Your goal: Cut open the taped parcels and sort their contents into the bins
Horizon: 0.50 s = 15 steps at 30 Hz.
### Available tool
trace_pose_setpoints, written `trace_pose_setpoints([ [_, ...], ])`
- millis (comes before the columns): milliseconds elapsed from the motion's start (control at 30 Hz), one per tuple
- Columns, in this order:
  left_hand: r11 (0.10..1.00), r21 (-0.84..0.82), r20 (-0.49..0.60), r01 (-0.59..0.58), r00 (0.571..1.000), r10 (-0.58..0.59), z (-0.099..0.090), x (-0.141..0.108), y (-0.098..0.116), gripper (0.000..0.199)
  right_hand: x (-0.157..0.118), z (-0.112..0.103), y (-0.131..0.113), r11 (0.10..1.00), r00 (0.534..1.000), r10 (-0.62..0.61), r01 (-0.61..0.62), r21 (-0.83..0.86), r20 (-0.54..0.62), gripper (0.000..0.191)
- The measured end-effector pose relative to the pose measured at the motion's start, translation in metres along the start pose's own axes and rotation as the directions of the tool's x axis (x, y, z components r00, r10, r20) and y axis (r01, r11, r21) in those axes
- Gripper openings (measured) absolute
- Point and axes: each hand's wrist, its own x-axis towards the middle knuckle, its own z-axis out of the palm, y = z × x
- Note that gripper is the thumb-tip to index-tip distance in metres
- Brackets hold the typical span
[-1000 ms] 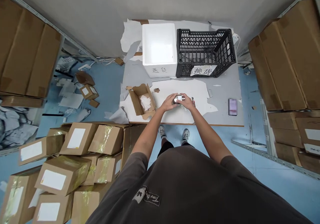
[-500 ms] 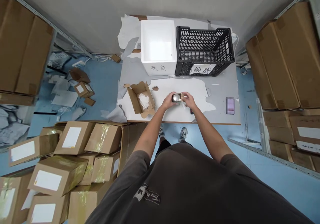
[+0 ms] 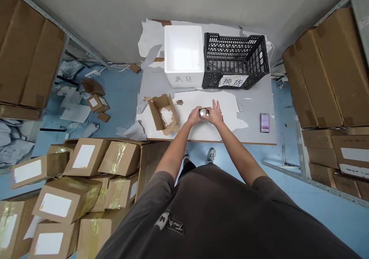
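Note:
In the head view, my left hand (image 3: 194, 116) is closed around the left side of a small open box holding a shiny silver, rounded object (image 3: 204, 112). What the silver object is, I cannot tell. My right hand (image 3: 215, 114) is at the right side of the box, its thumb reaching to the silver object and its other fingers stretched up and apart. To the left, an opened cardboard box (image 3: 158, 116) has crumpled white paper (image 3: 166, 116) inside. Both hands are over white paper (image 3: 187, 96) near the front edge of the table.
A white bin (image 3: 183, 76) and a black plastic crate (image 3: 235, 65) stand at the table's back, both with handwritten labels. A phone (image 3: 264, 122) lies at the right. Several taped cartons (image 3: 83, 157) fill the lower left. Shelves with large boxes (image 3: 325, 70) flank both sides.
My right hand has left its pinch at the box's right end; its fingers are now spread upward, with the thumb by the silver object. My left hand keeps its hold.

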Motion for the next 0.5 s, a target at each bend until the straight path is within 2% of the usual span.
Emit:
trace_pose_setpoints([
  [233, 0.995, 0.086, 0.013, -0.044, 0.999, 0.043, -0.002, -0.001, 0.002, 0.081, 0.013, 0.008, -0.028, 0.96, 0.989, 0.12, -0.094, -0.265, 0.084, 0.052],
  [367, 0.991, 0.137, 0.036, 0.001, 0.999, -0.006, -0.006, -0.003, 0.006, 0.082, 0.006, -0.003, -0.046, 0.95, 0.996, 0.032, -0.006, -0.313, 0.078, 0.046],
  [500, 0.988, 0.15, 0.034, 0.036, 0.999, -0.041, -0.007, -0.005, 0.011, 0.079, 0.001, -0.029, -0.064, 0.961, 0.998, -0.058, 0.061, -0.269, 0.019, 0.043],
])
